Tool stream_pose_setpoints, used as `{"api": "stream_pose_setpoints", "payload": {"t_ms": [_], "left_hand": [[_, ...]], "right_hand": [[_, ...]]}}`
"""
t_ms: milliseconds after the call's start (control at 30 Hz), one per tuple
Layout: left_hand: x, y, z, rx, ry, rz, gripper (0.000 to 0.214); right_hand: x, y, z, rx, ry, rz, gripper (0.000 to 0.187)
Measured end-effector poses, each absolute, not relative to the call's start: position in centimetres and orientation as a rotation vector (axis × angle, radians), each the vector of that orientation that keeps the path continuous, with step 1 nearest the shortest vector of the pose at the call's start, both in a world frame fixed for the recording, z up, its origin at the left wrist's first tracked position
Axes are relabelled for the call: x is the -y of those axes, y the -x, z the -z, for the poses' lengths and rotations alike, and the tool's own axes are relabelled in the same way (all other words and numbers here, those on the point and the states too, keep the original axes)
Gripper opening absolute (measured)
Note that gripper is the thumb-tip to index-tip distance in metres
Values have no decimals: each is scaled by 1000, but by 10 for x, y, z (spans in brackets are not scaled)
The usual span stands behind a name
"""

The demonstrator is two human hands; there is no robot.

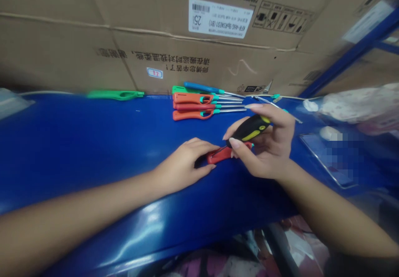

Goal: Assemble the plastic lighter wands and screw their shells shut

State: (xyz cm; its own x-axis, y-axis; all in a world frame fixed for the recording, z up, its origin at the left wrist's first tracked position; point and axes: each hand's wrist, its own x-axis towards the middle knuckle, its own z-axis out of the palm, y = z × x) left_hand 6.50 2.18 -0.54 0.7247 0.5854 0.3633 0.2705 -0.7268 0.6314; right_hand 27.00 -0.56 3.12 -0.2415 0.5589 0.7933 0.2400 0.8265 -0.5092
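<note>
My right hand (268,144) is closed round a black screwdriver handle with yellow inlays (252,129), its tip pointing down-left onto a small red piece (220,155) lying on the blue surface (93,144). My left hand (183,163) rests on the surface with fingers curled, pinching the left end of that red piece. Behind them lies a row of long lighters with orange-red handles (193,106), teal collars and metal stems, plus a blue one (199,87) and a green one (179,89).
A separate green lighter (115,95) lies far left by the cardboard boxes (156,32) that wall off the back. A phone-like slab (330,160) and a plastic bag (358,104) sit at right. A blue rack post (349,57) rises at right.
</note>
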Motion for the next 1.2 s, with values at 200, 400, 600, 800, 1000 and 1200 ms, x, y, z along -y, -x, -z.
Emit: {"api": "stream_pose_setpoints", "payload": {"t_ms": [200, 400, 600, 800, 1000, 1200], "left_hand": [[-22, -65, 6, -640, -2374, -764, 33], [-22, -66, 8, -654, -2385, -765, 32], [-22, -67, 11, -648, -2379, -751, 33], [-22, -65, 11, -635, -2400, -737, 33], [-22, -64, 11, -626, -2407, -740, 31], [-21, -62, 11, -612, -2417, -703, 35]], "right_hand": [[5, -272, -31, 1870, 607, -358, 65], [6, -266, -34, 1881, 752, -341, 61], [2, -266, -39, 1776, 901, -133, 58], [5, -272, -93, 2221, 909, -234, 34], [-9, -270, -91, 2180, 905, 256, 28], [-21, -281, -65, 2061, 916, -191, 36]]}}
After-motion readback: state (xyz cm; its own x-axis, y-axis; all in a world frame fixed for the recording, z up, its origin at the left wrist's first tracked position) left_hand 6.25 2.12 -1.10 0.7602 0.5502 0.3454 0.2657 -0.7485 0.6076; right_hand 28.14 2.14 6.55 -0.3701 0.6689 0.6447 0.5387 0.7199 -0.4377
